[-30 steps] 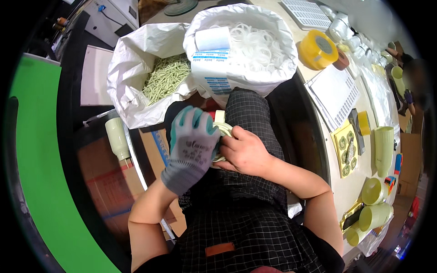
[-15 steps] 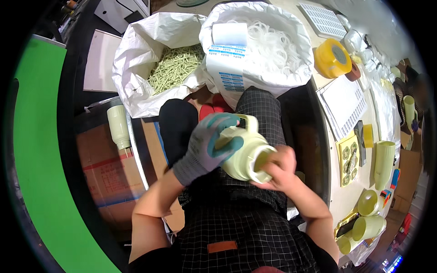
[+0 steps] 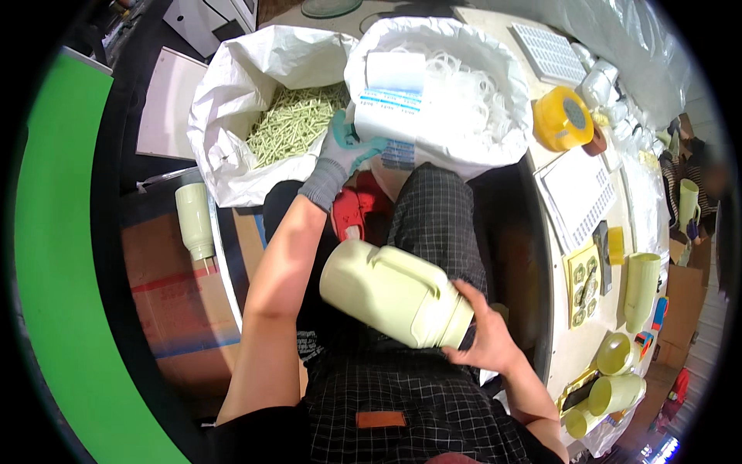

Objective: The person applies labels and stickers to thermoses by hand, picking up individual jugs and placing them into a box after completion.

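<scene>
A pale green handled jug [image 3: 386,298] lies tilted across my lap, its handle uppermost and its narrow collar toward the right. My bare right hand [image 3: 487,332] grips it around that collar. Over by the bags, my gloved left hand [image 3: 344,151] has its thumb and fingers apart and holds nothing that I can see. It is at the side of a strip of blue-printed labels [image 3: 396,155], which hangs from a white roll [image 3: 395,71] on the right bag; whether the fingertips touch the strip is unclear.
One white bag [image 3: 224,93] contains small green sticks [image 3: 297,124]; another [image 3: 514,139] contains clear rings [image 3: 471,93]. On the right-hand table are a yellow tape roll [image 3: 558,120], paper sheets [image 3: 576,189] and green cups [image 3: 617,393]. A green bottle-shaped part [image 3: 195,220] rests at left. Someone else is at far right.
My left hand has let go of the jug and moved up to the labels. The jug has turned to lie sideways, and my right hand has gone from its opening to gripping its collar.
</scene>
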A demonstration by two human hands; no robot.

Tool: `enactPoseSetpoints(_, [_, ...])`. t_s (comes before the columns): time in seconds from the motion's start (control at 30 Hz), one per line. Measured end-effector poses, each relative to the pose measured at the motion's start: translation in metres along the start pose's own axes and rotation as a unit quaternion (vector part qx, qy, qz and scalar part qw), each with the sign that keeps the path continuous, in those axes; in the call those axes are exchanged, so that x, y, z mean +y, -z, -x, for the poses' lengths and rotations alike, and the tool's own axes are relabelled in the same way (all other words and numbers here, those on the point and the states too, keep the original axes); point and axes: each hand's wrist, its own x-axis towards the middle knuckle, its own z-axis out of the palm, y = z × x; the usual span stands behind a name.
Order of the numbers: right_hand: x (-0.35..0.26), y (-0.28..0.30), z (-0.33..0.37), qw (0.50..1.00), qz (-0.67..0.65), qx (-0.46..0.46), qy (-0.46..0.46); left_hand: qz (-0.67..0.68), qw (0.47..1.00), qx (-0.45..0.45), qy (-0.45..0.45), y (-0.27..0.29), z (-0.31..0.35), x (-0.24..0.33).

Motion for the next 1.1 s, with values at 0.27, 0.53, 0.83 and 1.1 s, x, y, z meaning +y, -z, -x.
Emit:
enactPoseSetpoints(0.27, [0.011,-0.008,-0.007,0.991,-0.124,-0.002,-0.053,-0.078,0.993,-0.032,-0.087,0.002,0.015,-0.012])
enactPoseSetpoints(0.53, [0.008,-0.009,-0.001,0.994,-0.105,0.009,-0.017,-0.025,0.999,-0.036,-0.031,-0.006,0.016,-0.004])
enactPoseSetpoints(0.83, [0.01,-0.008,0.003,0.991,-0.132,-0.01,-0.033,0.005,0.998,-0.054,-0.005,0.005,0.026,-0.005])
enactPoseSetpoints(1.1, [0.023,-0.04,-0.006,0.984,-0.113,0.129,0.037,-0.063,0.95,0.28,-0.123,0.06,0.173,0.03])
